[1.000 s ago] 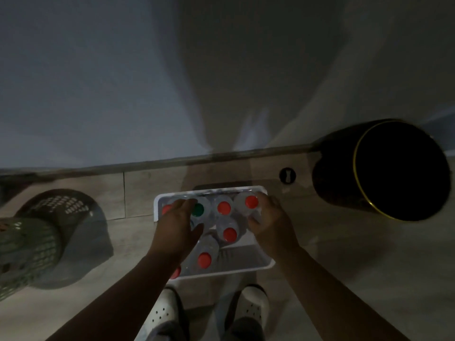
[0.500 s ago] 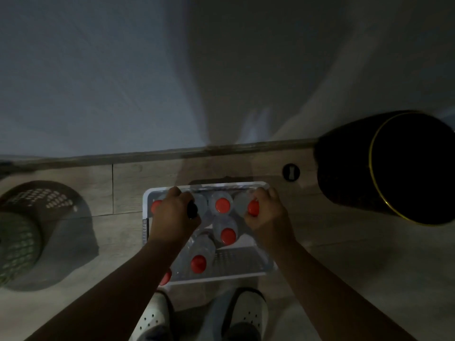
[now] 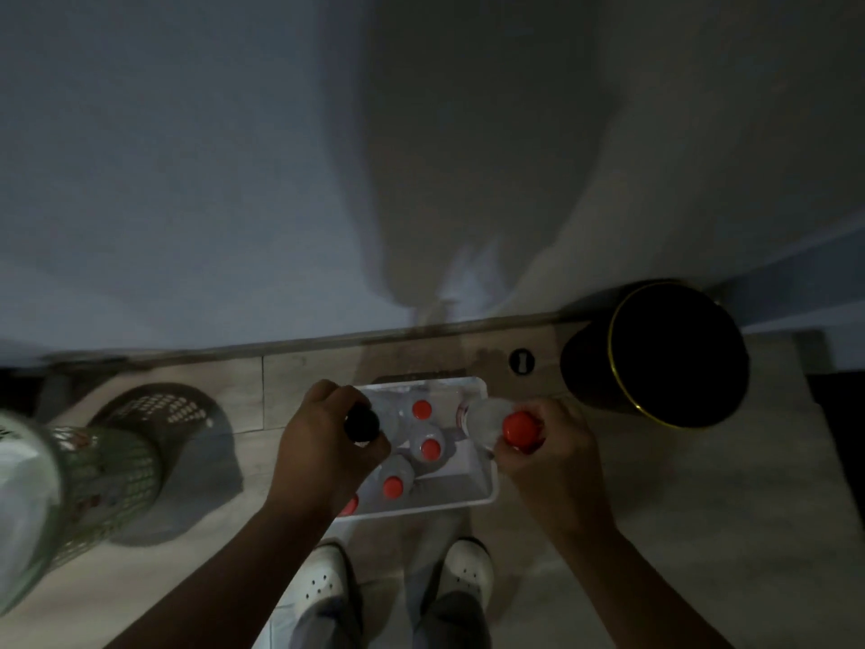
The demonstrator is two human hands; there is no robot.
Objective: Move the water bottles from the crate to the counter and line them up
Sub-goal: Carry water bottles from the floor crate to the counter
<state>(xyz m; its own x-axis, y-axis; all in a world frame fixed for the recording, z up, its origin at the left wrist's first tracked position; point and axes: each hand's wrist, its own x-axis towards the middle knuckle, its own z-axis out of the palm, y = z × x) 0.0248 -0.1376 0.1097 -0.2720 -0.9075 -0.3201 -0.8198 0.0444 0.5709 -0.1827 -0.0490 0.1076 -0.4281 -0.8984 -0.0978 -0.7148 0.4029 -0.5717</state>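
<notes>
A white crate (image 3: 487, 487) sits on the floor in front of my feet, holding several clear water bottles with red caps (image 3: 430, 446). My left hand (image 3: 318, 456) is closed around the neck of a dark-capped bottle (image 3: 361, 423), raised above the crate's left side. My right hand (image 3: 552, 466) grips a red-capped bottle (image 3: 487, 421) by its neck, lifted and tilted over the crate's right edge. The counter is not in view.
A black round bin with a gold rim (image 3: 664, 358) stands at the right by the wall. A green mesh basket (image 3: 93, 480) stands at the left. A small black floor fitting (image 3: 521, 361) lies behind the crate. My white shoes (image 3: 468, 578) are just below the crate.
Both hands closed on bottle necks and rose out of the crate, each with a bottle. The right one swung out past the crate's right edge.
</notes>
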